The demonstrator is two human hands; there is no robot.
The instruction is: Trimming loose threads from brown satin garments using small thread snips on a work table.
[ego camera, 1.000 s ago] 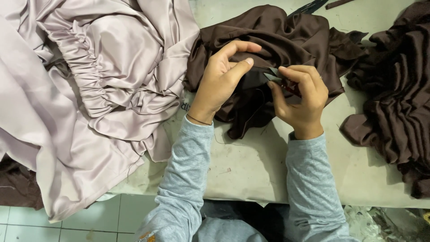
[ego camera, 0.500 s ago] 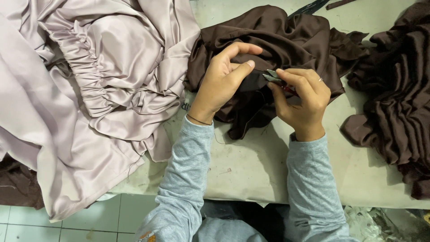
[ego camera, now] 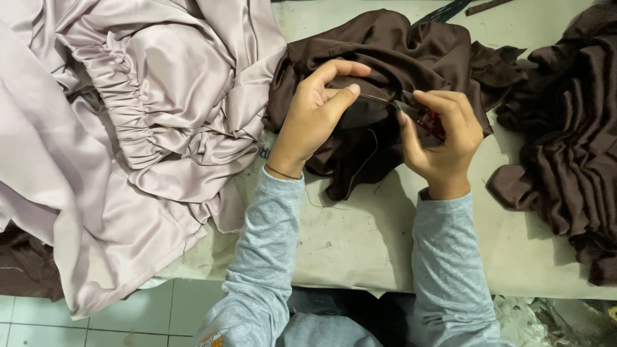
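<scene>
My left hand (ego camera: 317, 115) pinches a fold of a dark brown garment (ego camera: 398, 58) that lies bunched on the table (ego camera: 360, 238). My right hand (ego camera: 443, 138) grips small thread snips (ego camera: 421, 115) with red handles, their blades at the edge of the fold between my two hands. A loose thread hangs from the brown cloth below my left thumb. Both sleeves are light grey-blue.
A big heap of pale lilac satin with a gathered band (ego camera: 128, 128) covers the table's left side and spills over its front edge. Another pile of dark brown gathered cloth (ego camera: 565, 148) lies at the right. White floor tiles (ego camera: 128, 321) show below the table.
My right hand has shifted slightly along the fold with the snips. My left hand's fingers have adjusted their pinch on the brown cloth. The piles have not moved.
</scene>
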